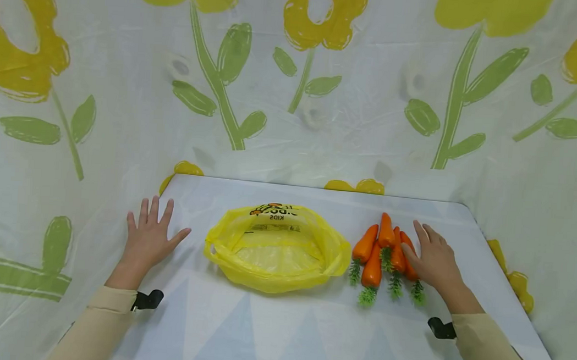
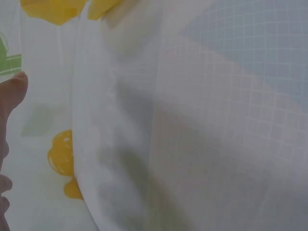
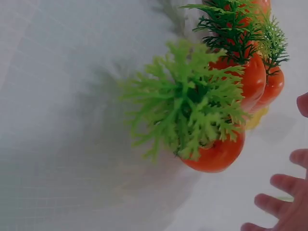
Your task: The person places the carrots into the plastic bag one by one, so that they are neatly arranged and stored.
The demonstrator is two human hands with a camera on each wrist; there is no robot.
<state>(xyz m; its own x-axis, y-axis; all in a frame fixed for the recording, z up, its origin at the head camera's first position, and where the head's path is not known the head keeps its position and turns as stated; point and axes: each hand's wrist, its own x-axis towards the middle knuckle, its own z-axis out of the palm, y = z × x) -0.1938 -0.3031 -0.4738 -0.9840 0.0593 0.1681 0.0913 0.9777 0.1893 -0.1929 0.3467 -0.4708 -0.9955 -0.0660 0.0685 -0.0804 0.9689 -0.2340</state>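
Note:
A yellow plastic bag (image 1: 277,281) lies on the table with its mouth spread wide, showing its pale inside and dark print. To its right is a pile of several orange toy carrots (image 1: 372,268) with green plastic tops (image 3: 187,101) pointing toward the near side. My left hand (image 1: 148,240) is spread out to the left of the bag, fingers apart and holding nothing. On the other side, my right hand (image 1: 434,258) hovers at the right edge of the carrots, its thumb overlapping the rightmost one in the head view. In the right wrist view its fingers (image 3: 272,204) are extended beside the carrots.
The white table (image 1: 308,341) has a pale blue triangle pattern. A white cloth (image 1: 352,112) with yellow flowers and green stems hangs behind it and along both sides. A black wrist mount (image 1: 147,299) sits on each sleeve.

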